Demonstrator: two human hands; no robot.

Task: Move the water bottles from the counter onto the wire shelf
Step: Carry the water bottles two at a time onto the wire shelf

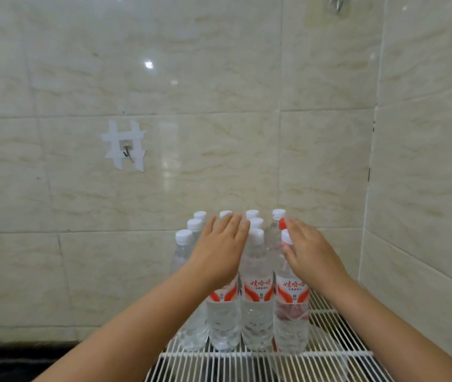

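Observation:
Several clear water bottles [256,293] with white caps and red-and-white labels stand upright in tight rows on the white wire shelf [327,357]. One bottle in the right column has a red cap [282,223]. My left hand [219,252] lies flat, fingers together, over the tops of the bottles in the left-middle column and hides one front cap. My right hand [310,255] rests with spread fingers against the neck of the front right bottle [291,307], just below its white cap. Neither hand is wrapped around a bottle.
Glossy beige wall tiles stand behind the shelf and close on the right. A small hook [126,153] taped to the wall hangs at the left. A dark counter edge [26,357] runs along the lower left. Bare wire grid lies in front and right of the bottles.

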